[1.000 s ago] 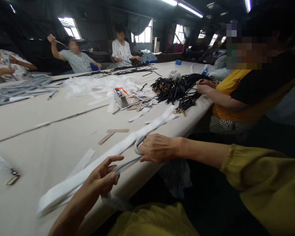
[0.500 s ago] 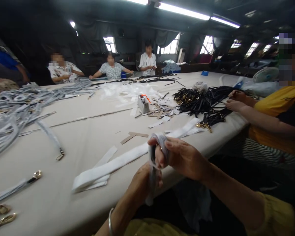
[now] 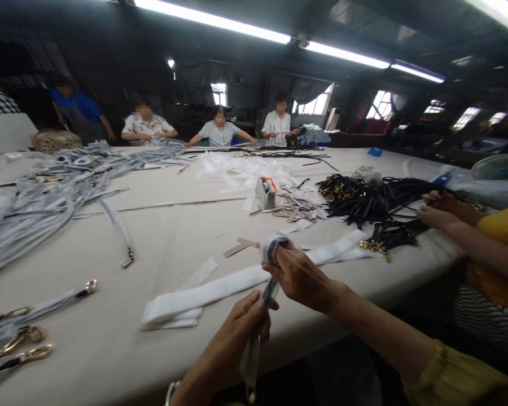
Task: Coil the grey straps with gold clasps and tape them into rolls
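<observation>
Between my hands is a dark strap (image 3: 270,288) in a thin whitish wrapping, with a gold-coloured metal end hanging low. My left hand (image 3: 250,317) pinches the strap below the table's front edge. Higher up, my right hand (image 3: 301,275) has its fingers inside a coiled loop (image 3: 269,247) of the same wrapped strap. Part of its grip is hidden by the coil. Behind them on the table lies a folded band of white strips (image 3: 207,292). Two brown paper strips (image 3: 238,247) lie just beyond.
Wrapped straps with gold clasps (image 3: 40,352) lie at the left, near a large heap of wrapped straps (image 3: 63,197). A tape dispenser (image 3: 265,193) stands mid-table. Black straps (image 3: 372,200) pile up at the right by a co-worker's hands (image 3: 442,211). Several people stand or sit across the table.
The view has shifted, so the table appears further right and lower. My right hand has turned over with the coil, and my left hand has slid lower along the strap, whose gold end now shows.
</observation>
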Demonstrator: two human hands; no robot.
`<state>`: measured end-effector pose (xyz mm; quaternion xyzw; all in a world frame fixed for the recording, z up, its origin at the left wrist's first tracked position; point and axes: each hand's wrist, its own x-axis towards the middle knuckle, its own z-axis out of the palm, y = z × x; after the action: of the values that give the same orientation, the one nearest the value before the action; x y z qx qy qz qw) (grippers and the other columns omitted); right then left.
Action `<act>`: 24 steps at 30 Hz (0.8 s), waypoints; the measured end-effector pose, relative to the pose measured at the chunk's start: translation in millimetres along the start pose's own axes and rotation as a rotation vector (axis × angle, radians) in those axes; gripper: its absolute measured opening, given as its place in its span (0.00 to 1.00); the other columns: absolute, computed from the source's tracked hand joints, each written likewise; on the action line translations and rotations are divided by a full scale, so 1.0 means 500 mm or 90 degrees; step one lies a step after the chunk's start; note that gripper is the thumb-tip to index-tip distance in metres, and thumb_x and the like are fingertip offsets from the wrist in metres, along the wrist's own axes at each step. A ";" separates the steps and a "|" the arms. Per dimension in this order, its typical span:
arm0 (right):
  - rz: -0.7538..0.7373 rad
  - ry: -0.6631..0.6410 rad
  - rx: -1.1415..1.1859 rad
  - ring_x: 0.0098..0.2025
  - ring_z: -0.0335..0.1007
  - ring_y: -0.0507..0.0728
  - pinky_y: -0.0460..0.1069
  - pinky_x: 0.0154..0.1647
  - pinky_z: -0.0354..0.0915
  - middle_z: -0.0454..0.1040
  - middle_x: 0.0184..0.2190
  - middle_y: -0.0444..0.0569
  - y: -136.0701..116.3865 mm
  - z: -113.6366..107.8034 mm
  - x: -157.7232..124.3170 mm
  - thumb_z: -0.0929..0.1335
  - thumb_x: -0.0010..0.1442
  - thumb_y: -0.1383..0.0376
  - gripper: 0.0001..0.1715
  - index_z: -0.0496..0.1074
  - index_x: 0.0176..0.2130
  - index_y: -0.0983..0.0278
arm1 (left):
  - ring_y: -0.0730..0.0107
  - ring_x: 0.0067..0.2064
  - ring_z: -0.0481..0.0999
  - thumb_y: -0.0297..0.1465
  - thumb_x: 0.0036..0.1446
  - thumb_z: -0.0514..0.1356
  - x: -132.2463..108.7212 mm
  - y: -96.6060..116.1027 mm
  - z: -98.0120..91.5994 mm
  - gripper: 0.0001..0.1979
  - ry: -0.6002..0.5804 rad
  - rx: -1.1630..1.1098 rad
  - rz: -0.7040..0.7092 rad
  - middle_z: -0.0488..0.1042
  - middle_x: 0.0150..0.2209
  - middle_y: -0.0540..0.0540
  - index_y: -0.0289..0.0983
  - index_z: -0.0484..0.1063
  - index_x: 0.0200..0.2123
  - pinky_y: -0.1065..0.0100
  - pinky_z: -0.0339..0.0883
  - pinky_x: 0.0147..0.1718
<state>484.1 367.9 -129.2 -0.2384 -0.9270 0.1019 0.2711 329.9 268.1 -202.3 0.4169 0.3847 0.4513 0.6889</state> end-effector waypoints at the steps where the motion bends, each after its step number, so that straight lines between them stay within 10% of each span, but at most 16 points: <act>1: -0.049 -0.040 -0.065 0.48 0.70 0.66 0.60 0.49 0.66 0.74 0.43 0.62 0.007 0.007 -0.005 0.61 0.66 0.67 0.12 0.68 0.47 0.69 | 0.78 0.22 0.57 0.46 0.62 0.54 -0.007 0.009 -0.017 0.19 -0.021 0.006 -0.021 0.60 0.21 0.56 0.37 0.67 0.43 0.73 0.51 0.23; 10: -0.042 -0.374 -0.123 0.34 0.68 0.59 0.52 0.36 0.61 0.74 0.32 0.52 -0.011 0.055 -0.059 0.65 0.63 0.51 0.19 0.69 0.36 0.65 | 0.72 0.32 0.64 0.29 0.49 0.63 -0.045 0.070 -0.116 0.14 0.027 0.453 0.021 0.67 0.29 0.56 0.41 0.70 0.41 0.70 0.56 0.33; 18: 0.324 -0.479 0.438 0.20 0.58 0.49 0.45 0.25 0.56 0.63 0.17 0.40 -0.014 0.058 -0.049 0.56 0.65 0.43 0.35 0.74 0.36 0.67 | 0.70 0.34 0.67 0.38 0.61 0.57 -0.034 0.047 -0.125 0.12 0.066 0.494 0.200 0.68 0.31 0.50 0.39 0.74 0.30 0.69 0.58 0.36; 24: 0.344 -0.561 0.486 0.18 0.60 0.49 0.44 0.24 0.57 0.64 0.15 0.43 -0.003 0.073 -0.037 0.51 0.63 0.37 0.47 0.77 0.35 0.71 | 0.75 0.25 0.59 0.45 0.63 0.53 -0.066 0.077 -0.129 0.20 -0.065 0.322 -0.007 0.62 0.23 0.53 0.37 0.71 0.28 0.72 0.52 0.24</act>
<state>477.3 355.1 -167.5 -0.2864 -0.7572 0.5776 -0.1049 249.7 260.9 -184.7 0.5962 0.4521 0.3150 0.5839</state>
